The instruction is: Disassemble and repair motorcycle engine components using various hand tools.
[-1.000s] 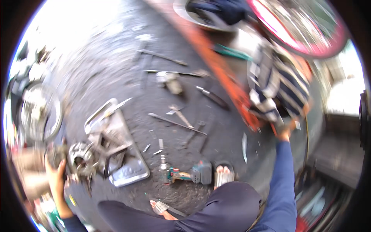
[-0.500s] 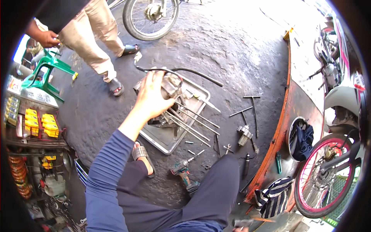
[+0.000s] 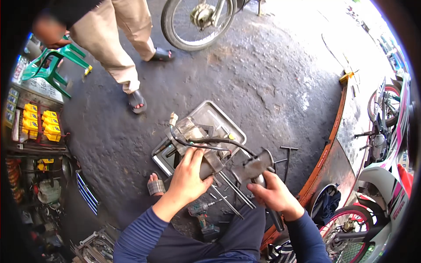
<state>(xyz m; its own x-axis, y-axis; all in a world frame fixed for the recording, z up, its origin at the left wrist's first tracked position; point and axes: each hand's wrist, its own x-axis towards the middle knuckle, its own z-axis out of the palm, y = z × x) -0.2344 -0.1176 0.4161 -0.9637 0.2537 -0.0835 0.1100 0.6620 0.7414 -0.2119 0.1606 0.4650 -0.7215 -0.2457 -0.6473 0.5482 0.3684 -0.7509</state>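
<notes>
1. The left hand (image 3: 186, 177) rests extended fingers on an engine part (image 3: 189, 130), which lies under and beyond them over a tray (image 3: 215, 115); any grip is unclear.
2. The right hand (image 3: 277, 195) grips a hammer (image 3: 253, 167) by its handle.

Left grip (image 3: 186, 177): palm down, extended | right grip (image 3: 277, 193): curled inward

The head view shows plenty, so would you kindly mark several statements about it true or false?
1. The right grip holds a hammer. True.
2. The left grip hangs free of everything. False: it rests on a metal engine part.
3. A green plastic seat stands at the upper left. True.
4. The drill lies in the tray. False: the drill is on the floor, outside the tray.
</notes>
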